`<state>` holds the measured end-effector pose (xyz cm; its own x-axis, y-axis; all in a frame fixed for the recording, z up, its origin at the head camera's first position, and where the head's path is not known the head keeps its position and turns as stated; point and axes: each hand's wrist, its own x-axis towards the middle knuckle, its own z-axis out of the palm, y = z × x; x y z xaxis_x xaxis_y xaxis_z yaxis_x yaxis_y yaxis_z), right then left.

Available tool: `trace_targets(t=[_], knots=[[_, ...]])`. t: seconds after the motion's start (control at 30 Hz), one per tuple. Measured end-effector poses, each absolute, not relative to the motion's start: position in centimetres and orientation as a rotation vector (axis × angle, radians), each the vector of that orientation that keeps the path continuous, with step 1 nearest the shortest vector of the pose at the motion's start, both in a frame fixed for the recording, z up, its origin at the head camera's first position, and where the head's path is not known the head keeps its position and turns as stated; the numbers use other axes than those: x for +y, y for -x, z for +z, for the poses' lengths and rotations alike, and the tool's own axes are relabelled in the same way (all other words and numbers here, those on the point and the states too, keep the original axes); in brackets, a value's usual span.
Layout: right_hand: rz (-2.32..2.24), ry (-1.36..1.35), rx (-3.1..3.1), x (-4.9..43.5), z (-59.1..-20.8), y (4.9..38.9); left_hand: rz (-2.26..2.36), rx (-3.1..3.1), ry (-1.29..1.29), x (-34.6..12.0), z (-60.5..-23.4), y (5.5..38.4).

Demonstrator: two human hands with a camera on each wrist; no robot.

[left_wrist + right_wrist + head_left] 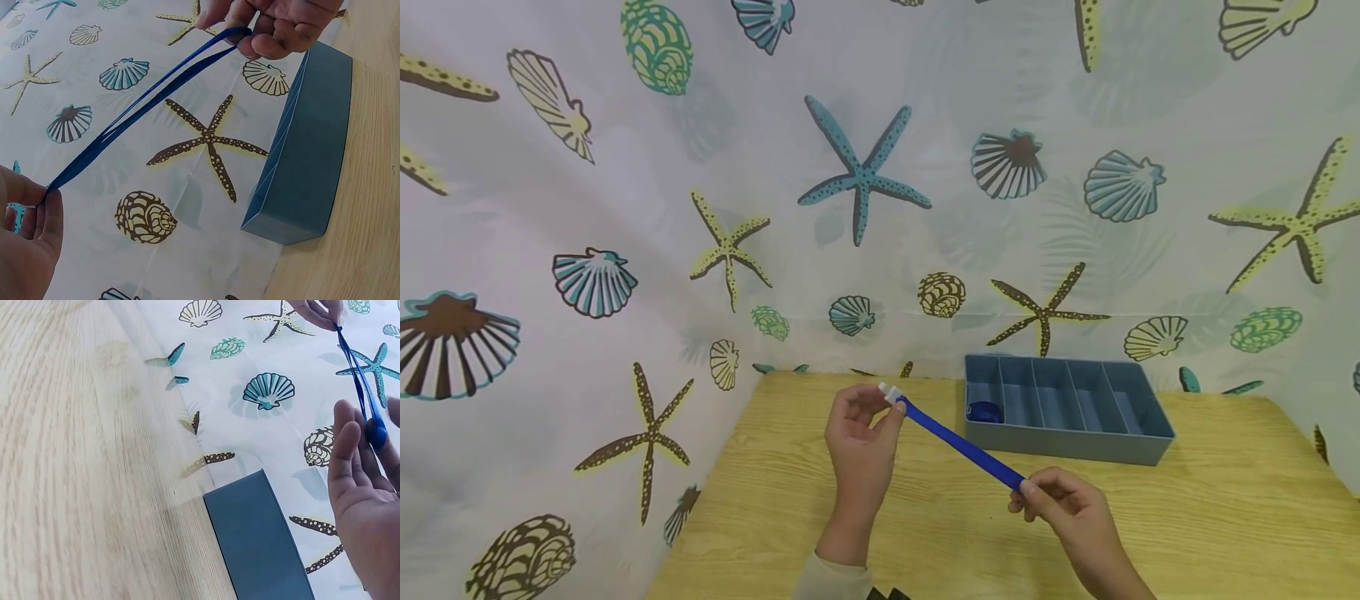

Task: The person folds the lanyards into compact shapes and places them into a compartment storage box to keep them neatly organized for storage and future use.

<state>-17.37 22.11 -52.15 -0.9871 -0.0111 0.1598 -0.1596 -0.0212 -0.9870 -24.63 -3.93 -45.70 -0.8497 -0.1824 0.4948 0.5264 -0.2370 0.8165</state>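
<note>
A blue lanyard-like strap [962,446] with a small white plastic piece [891,393] at one end stretches between my two hands. It is doubled into a long loop, as the left wrist view shows. My left hand [863,442] pinches the end beside the white piece between thumb and fingers. Lower and to the right, my right hand [1071,508] pinches the other end, where the strap bends round its fingers in the left wrist view. The strap is held above the table, in front of a grey-blue divided tray [1067,443].
In the tray's leftmost compartment lies a blue bundle [983,412], seemingly a rolled strap. The tray stands at the back of the wood-grain table [760,517]. A white cloth [925,250] printed with shells and starfish hangs behind and to the left.
</note>
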Motion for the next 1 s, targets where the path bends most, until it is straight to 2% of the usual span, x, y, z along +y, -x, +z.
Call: trace_targets(t=[0.2, 1.0], knots=[[2.123, -0.095, -2.037, 22.14, -52.22, 17.46, -2.129, -1.566, 0.419, -3.99, -45.87, 24.60], [2.239, -0.214, -1.980, 22.51, -51.93, 17.04, -2.122, -1.586, 0.387, -4.30, -46.18, 24.45]])
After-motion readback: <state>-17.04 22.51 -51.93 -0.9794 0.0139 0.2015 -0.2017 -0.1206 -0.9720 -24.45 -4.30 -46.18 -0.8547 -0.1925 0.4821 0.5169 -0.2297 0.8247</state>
